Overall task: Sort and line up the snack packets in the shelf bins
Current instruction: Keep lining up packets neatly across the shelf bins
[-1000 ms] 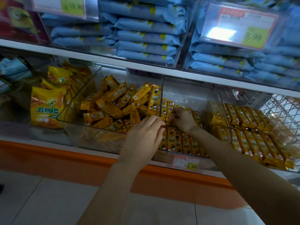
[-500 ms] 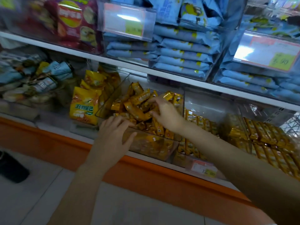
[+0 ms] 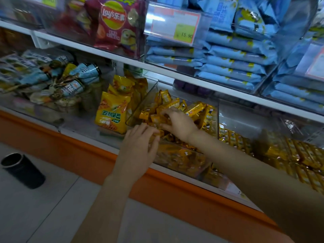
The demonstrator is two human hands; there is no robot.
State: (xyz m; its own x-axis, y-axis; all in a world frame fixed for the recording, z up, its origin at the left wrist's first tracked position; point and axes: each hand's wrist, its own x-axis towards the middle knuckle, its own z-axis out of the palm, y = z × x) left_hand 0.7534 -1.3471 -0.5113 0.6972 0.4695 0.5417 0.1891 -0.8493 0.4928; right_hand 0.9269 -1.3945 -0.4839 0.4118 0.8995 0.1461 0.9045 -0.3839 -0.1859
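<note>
Both hands in the clear bin of loose yellow snack packets on the lower shelf. Right hand pinches one packet in the pile; left hand rests on the bin's front edge, fingers curled, grip unclear. Neighbours: big yellow bag left, neatly lined packets right, blue packs above, black cup on the floor.

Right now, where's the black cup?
The black cup stands on the floor at the head view's lower left, below the orange shelf base and left of the left hand.
</note>
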